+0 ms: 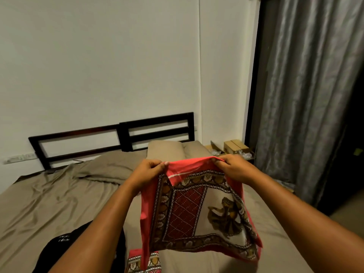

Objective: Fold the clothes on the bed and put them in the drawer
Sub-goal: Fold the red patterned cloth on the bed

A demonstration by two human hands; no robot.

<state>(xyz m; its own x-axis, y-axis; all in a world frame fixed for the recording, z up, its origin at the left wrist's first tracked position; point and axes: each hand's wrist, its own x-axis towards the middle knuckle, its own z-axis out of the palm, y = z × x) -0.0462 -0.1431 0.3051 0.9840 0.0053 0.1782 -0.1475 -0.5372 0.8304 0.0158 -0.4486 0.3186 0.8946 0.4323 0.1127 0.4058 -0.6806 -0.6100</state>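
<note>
Logging from the head view. Bed (pixel 49 203) with a tan sheet fills the lower frame; the sheet is wrinkled on its left side. Grey curtain (pixel 305 95) hangs at right. Dark slatted headboard (pixel 118 138) stands against the white wall behind the bed.

Red patterned cloth (pixel 197 209) is held up in the air over the middle of the bed, hanging from its top edge. I read a brown floral border, a dark red diamond panel and a pale panel with a gold figure.

Black garment (pixel 59 243) lies on the sheet at lower left, partly hidden by the left forearm. Tan pillow (pixel 167 150) sits at the head of the bed, behind the cloth.

Left grip (pixel 149 170): fingers curled, thumb and fingertips pinching the cloth's upper left corner. Right grip (pixel 234 168): fingers curled over the upper right corner, pinching the top edge. The edge spans between them, both roughly level.

Smaller patterned piece (pixel 145 261) lies on the sheet at the bottom edge of the frame, below the hanging cloth. Cardboard box (pixel 235 147) sits beyond the bed's far right corner.
</note>
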